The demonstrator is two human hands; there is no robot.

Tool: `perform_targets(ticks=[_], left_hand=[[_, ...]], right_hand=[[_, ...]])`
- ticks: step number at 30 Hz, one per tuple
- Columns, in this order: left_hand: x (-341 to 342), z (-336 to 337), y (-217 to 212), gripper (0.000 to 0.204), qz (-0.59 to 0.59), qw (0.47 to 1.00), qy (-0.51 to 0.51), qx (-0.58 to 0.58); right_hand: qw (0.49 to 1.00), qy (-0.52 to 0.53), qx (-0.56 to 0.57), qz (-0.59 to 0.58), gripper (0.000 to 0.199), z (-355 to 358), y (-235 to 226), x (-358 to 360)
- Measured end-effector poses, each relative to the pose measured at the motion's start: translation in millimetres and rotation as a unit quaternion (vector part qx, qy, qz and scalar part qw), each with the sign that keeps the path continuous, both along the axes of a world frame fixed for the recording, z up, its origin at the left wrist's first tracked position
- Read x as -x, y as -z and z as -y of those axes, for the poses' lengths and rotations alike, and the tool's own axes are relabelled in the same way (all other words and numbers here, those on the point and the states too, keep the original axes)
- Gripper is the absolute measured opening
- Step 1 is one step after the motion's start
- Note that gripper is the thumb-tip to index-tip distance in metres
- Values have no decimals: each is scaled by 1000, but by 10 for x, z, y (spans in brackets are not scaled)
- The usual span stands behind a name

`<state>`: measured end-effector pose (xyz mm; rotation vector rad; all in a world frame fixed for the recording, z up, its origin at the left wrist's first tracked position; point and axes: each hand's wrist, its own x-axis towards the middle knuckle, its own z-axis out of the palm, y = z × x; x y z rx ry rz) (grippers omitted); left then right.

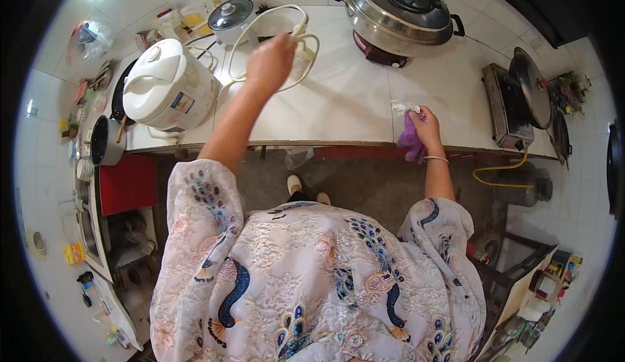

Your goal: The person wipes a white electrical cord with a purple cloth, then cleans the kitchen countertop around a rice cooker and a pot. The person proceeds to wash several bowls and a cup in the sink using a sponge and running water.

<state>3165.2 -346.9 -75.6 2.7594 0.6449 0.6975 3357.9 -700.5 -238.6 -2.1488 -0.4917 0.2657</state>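
My left hand is closed around a looped pale power cord, raised over the white counter. Beside that forearm stands a white rice cooker with its lid down. Behind the hand is a small grey pot with a glass lid. At the counter's front edge, my right hand grips a purple cloth. Something white and crumpled shows at the cloth's upper end; whether it is part of the cloth I cannot tell.
A large steel pot sits on a dark red base at the back. To the right, a gas stove carries a tilted black pan; a yellow hose runs below. A dark saucepan hangs over the left edge.
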Motion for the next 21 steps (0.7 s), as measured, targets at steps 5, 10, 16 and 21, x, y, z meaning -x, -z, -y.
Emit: perform_targets(ticks=[5, 10, 16, 21], left_hand=[[-265, 509, 743, 18, -14, 998, 59, 16], [-166, 995, 1513, 13, -119, 987, 94, 58], [-252, 1129, 2067, 9, -120, 983, 133, 51], [-69, 949, 2353, 35, -214, 969, 117, 47]], right_hand=[[998, 59, -12, 20, 34, 170, -84, 110], [996, 79, 17, 46, 31, 332, -98, 88], [997, 68, 44, 14, 30, 380, -77, -9], [998, 35, 51, 32, 29, 306, 21, -72]])
